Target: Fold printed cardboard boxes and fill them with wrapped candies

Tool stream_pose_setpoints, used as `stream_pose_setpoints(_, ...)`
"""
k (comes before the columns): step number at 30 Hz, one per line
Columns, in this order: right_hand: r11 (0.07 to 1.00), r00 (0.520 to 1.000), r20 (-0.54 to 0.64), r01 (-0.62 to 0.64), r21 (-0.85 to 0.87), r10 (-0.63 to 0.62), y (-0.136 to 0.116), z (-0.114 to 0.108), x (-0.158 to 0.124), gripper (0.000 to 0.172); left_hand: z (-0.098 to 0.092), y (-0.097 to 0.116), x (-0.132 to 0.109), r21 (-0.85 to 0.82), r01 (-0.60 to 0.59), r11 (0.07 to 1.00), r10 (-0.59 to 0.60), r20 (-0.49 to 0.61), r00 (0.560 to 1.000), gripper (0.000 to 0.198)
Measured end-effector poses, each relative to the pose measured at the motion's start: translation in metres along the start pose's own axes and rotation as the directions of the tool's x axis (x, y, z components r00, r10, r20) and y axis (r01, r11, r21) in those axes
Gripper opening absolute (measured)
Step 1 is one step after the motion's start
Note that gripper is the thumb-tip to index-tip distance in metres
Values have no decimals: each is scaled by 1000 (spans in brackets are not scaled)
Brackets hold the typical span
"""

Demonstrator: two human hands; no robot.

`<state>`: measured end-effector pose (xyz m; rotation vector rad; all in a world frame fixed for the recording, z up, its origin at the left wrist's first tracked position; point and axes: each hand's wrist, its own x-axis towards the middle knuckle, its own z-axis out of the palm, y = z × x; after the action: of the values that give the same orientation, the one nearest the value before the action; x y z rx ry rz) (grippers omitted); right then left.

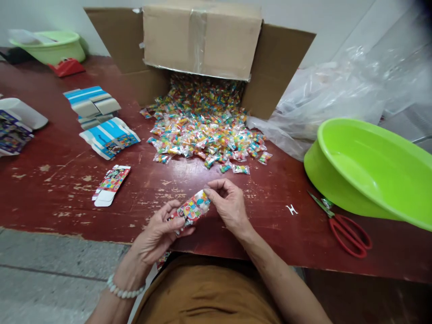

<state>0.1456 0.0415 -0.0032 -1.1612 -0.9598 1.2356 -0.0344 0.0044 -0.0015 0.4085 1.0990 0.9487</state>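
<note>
My left hand (162, 229) wraps its fingers around a small printed candy box (188, 213), red and multicoloured, held tilted above the table's front edge. At the box's upper right end shows a clear candy packet (204, 201) with blue and yellow pieces. My right hand (231, 204) pinches there with thumb and forefinger; its fingertips partly cover the packet and the box's white flap. A flattened candy box (113, 183) of similar print lies to the left. Beyond my hands spreads a heap of candy packets (205, 135), spilling from a cardboard carton (202, 40) lying on its side.
Stacked blue-and-white flat boxes (110, 137) lie at left, beside purple printed boxes (13, 130). A green basin (337, 180) and red-handled scissors (347, 231) are at right, near clear plastic bags (330, 94). Another green basin (64, 47) and a red object (67, 67) stand far left.
</note>
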Motion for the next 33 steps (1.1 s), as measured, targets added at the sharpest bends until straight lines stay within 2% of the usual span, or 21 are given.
stream_pose_setpoints(3, 993, 996, 12, 84, -85, -83, -2, 3, 1, 14, 8, -14, -4, 37, 123, 992, -128, 213, 969, 68)
stream_pose_setpoints(5, 972, 986, 35, 168, -166, -164, -4, 1, 2, 11, 12, -21, -6, 100, 128, 987, -152, 299, 942, 64)
stream_pose_setpoints(9, 880, 932, 78, 361, -307, -355, -9, -3, 3, 4, 21, -21, -7, 224, 1, 975, -68, 290, 955, 59)
stream_pose_setpoints(12, 847, 904, 79, 421, -325, -419, -9, -4, 3, 4, 24, -15, -8, 303, -61, 951, -29, 284, 958, 60)
stream_pose_setpoints(14, 845, 907, 112, 419, -333, -406, -9, -3, 3, 5, 25, -12, -7, 326, -69, 943, -30, 289, 957, 57)
stream_pose_setpoints(18, 807, 900, 346, 404, -430, -266, -8, -6, -1, 8, 27, -9, -2, 281, -129, 951, 47, 281, 958, 55)
stream_pose_setpoints(19, 824, 902, 366, 378, -421, -228, -8, -8, -1, 9, 28, -9, -1, 259, -144, 955, 72, 270, 960, 53)
stream_pose_setpoints(21, 907, 936, 315, 265, -328, -159, -6, -12, -1, 13, 31, -7, 0, 194, -126, 973, 80, 228, 970, 43)
stream_pose_setpoints(23, 980, 965, 258, 92, -177, -44, -4, -15, 1, 19, 33, -5, 1, 115, -51, 992, 31, 169, 985, 41)
stream_pose_setpoints(24, 994, 960, 278, -7, -108, 37, -2, -16, 1, 27, 34, -5, 2, 87, -16, 996, 4, 144, 990, 44)
stream_pose_setpoints(25, 993, 934, 337, -109, -53, 121, -1, -17, 2, 36, 34, -6, 2, 73, 5, 997, -14, 123, 992, 47)
stream_pose_setpoints(27, 954, 828, 505, -299, 32, 243, 2, -16, 2, 50, 34, -8, 4, 98, -2, 995, -8, 98, 995, 48)
stream_pose_setpoints(29, 895, 727, 622, -436, 92, 290, 7, -13, 2, 52, 33, -11, 6, 154, -68, 986, 52, 101, 993, 45)
stream_pose_setpoints(30, 876, 714, 636, -466, 121, 292, 9, -11, 1, 49, 32, -12, 6, 180, -106, 978, 86, 113, 990, 44)
stream_pose_setpoints(31, 872, 732, 622, -465, 154, 280, 11, -10, 0, 44, 31, -13, 6, 197, -135, 971, 112, 124, 986, 42)
stream_pose_setpoints(33, 908, 827, 523, -361, 213, 206, 14, -8, -1, 34, 30, -11, 6, 185, -132, 974, 106, 144, 984, 41)
